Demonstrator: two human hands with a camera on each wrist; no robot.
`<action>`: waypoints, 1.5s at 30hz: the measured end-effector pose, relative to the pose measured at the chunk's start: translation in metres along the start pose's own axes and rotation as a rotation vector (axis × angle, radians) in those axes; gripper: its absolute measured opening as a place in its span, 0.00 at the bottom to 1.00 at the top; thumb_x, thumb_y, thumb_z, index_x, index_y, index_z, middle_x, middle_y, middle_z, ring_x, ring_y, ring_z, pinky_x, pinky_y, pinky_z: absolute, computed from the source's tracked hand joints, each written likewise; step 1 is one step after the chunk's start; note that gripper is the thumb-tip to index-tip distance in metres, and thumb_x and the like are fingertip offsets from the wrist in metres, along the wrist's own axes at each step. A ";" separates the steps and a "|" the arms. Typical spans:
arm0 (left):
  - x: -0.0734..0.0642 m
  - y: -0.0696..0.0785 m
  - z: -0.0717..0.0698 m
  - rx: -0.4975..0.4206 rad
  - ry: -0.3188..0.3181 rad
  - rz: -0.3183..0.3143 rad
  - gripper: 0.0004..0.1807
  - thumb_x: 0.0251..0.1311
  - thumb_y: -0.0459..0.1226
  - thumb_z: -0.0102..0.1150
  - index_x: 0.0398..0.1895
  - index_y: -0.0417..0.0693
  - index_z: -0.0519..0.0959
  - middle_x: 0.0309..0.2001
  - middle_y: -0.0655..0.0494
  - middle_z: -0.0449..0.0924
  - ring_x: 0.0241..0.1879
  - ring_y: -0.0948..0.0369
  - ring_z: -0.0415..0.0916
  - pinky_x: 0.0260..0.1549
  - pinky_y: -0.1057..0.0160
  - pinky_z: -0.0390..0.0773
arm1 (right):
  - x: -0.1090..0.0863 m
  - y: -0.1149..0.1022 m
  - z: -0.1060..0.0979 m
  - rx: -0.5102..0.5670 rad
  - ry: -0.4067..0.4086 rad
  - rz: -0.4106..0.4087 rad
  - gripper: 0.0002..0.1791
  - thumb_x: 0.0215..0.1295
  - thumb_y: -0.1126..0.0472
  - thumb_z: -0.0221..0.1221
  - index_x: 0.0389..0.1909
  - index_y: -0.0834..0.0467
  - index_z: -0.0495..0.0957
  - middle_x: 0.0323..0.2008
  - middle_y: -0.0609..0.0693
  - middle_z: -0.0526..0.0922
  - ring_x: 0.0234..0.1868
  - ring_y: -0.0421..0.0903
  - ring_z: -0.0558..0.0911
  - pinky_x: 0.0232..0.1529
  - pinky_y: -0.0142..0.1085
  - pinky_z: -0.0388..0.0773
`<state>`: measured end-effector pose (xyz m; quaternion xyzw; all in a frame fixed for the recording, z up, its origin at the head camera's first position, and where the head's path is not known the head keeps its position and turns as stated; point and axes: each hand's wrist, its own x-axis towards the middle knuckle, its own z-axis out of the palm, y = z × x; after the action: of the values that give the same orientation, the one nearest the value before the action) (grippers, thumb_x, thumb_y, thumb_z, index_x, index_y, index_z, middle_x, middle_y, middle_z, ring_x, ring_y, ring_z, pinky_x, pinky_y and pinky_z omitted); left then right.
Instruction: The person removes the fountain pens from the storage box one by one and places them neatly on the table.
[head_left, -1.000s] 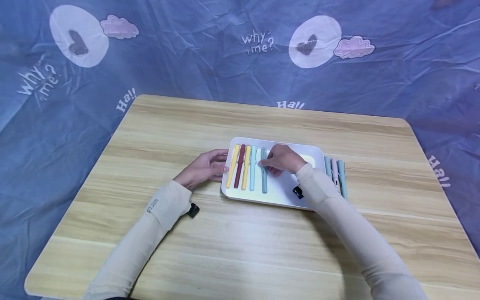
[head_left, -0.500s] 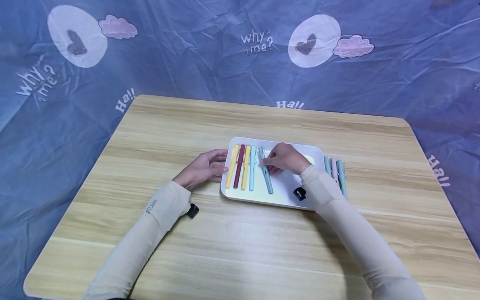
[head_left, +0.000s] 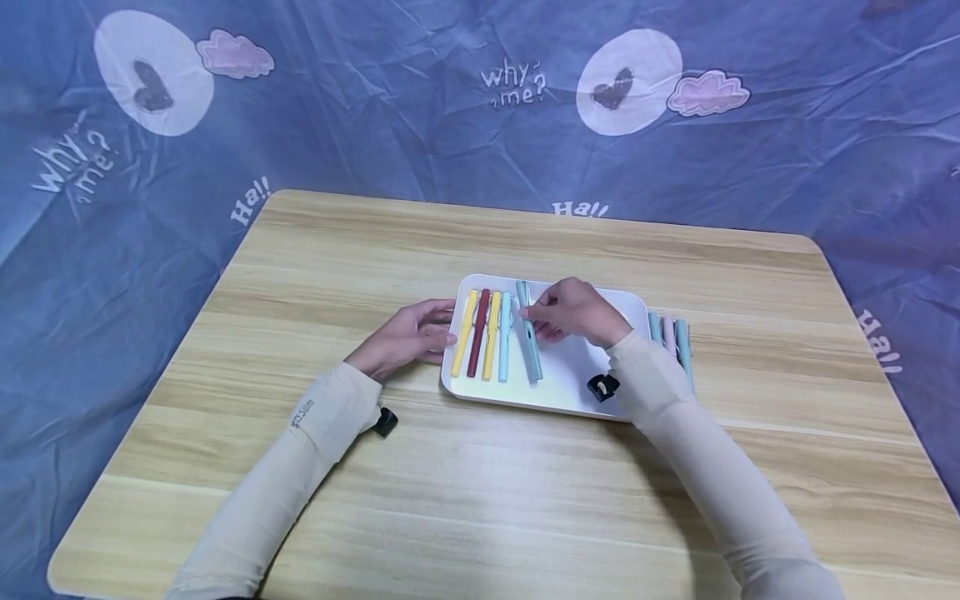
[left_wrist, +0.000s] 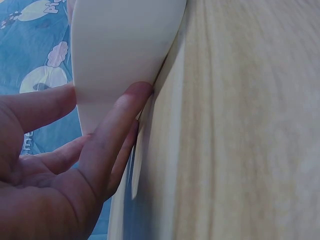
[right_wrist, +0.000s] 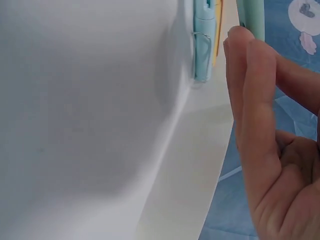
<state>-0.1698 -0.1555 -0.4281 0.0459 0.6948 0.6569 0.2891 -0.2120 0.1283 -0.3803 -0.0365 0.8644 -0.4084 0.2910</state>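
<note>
My right hand (head_left: 577, 312) pinches a teal pen (head_left: 529, 342) between thumb and fingertips, over the white tray (head_left: 562, 400). That pen tilts, its far end near the tray's back rim. In the right wrist view the held teal pen (right_wrist: 254, 20) shows only in part, above the fingertips. To its left a light-blue pen (head_left: 505, 337), a yellow pen (head_left: 492, 337), a dark red pen (head_left: 478, 333) and another yellow pen (head_left: 464, 333) lie side by side in the tray. My left hand (head_left: 405, 337) touches the tray's left end with extended fingers; in the left wrist view, fingertips press its outer wall (left_wrist: 125, 55).
Just right of the tray, several pens, teal (head_left: 683, 346) and pale lilac (head_left: 669, 335), lie in a row on the wooden table (head_left: 480, 500), partly behind the right sleeve (head_left: 652, 383). A blue printed cloth (head_left: 420, 125) hangs behind the table.
The teal pen, earlier upright in line with the others, has swung into a tilt and shifted toward the tray's back with my right hand. My left hand has stayed in place.
</note>
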 end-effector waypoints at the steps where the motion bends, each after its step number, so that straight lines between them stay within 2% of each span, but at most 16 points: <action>1: 0.000 0.000 0.000 0.000 0.001 -0.001 0.38 0.72 0.27 0.58 0.81 0.39 0.55 0.76 0.38 0.61 0.70 0.43 0.69 0.54 0.52 0.86 | 0.000 0.000 0.000 0.004 0.001 -0.005 0.15 0.75 0.56 0.64 0.39 0.67 0.82 0.35 0.57 0.87 0.31 0.45 0.86 0.38 0.40 0.90; 11: 0.000 0.001 0.001 0.005 0.003 -0.004 0.38 0.73 0.28 0.58 0.81 0.39 0.55 0.76 0.38 0.62 0.70 0.43 0.68 0.54 0.53 0.86 | -0.004 0.000 -0.005 0.060 0.013 -0.027 0.15 0.74 0.57 0.64 0.42 0.68 0.80 0.34 0.57 0.87 0.32 0.45 0.86 0.39 0.39 0.90; 18: -0.001 0.002 0.001 0.008 0.004 -0.005 0.38 0.73 0.28 0.58 0.81 0.39 0.55 0.76 0.38 0.62 0.70 0.43 0.68 0.54 0.53 0.86 | -0.009 -0.001 -0.008 0.090 0.041 -0.032 0.16 0.73 0.56 0.66 0.44 0.68 0.81 0.34 0.58 0.87 0.33 0.47 0.87 0.43 0.43 0.90; 24: -0.001 0.002 0.002 0.006 0.004 -0.005 0.38 0.72 0.27 0.58 0.81 0.39 0.55 0.76 0.38 0.61 0.70 0.43 0.68 0.54 0.53 0.86 | -0.019 -0.003 -0.018 0.137 0.057 -0.065 0.17 0.74 0.57 0.65 0.46 0.70 0.81 0.35 0.58 0.87 0.35 0.51 0.88 0.43 0.44 0.90; 28: -0.001 0.002 0.002 0.004 0.007 -0.002 0.38 0.72 0.27 0.58 0.81 0.38 0.55 0.76 0.38 0.61 0.70 0.43 0.68 0.53 0.53 0.86 | -0.027 -0.003 -0.024 0.164 0.065 -0.093 0.17 0.74 0.57 0.65 0.47 0.70 0.80 0.35 0.57 0.88 0.35 0.49 0.88 0.42 0.42 0.90; 33: -0.002 0.002 0.001 0.011 0.006 0.002 0.38 0.72 0.27 0.58 0.81 0.39 0.55 0.76 0.38 0.61 0.70 0.42 0.68 0.53 0.53 0.86 | -0.036 -0.002 -0.032 0.192 0.080 -0.118 0.19 0.74 0.57 0.65 0.48 0.71 0.80 0.34 0.55 0.86 0.35 0.48 0.88 0.45 0.44 0.90; 39: -0.002 0.001 0.001 0.017 0.004 0.004 0.38 0.72 0.27 0.58 0.81 0.39 0.55 0.76 0.38 0.61 0.70 0.42 0.68 0.53 0.53 0.86 | -0.046 0.002 -0.038 0.209 0.095 -0.136 0.20 0.73 0.56 0.66 0.47 0.72 0.79 0.33 0.56 0.85 0.37 0.54 0.88 0.45 0.42 0.90; 45: -0.002 0.000 0.000 0.015 0.002 0.003 0.38 0.72 0.28 0.58 0.81 0.39 0.54 0.76 0.38 0.61 0.70 0.42 0.68 0.53 0.53 0.86 | -0.055 0.006 -0.042 0.202 0.109 -0.131 0.19 0.73 0.56 0.65 0.48 0.71 0.79 0.35 0.58 0.86 0.40 0.57 0.88 0.47 0.44 0.89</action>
<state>-0.1681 -0.1564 -0.4276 0.0487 0.6999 0.6521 0.2872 -0.1873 0.1776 -0.3378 -0.0413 0.8292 -0.5127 0.2186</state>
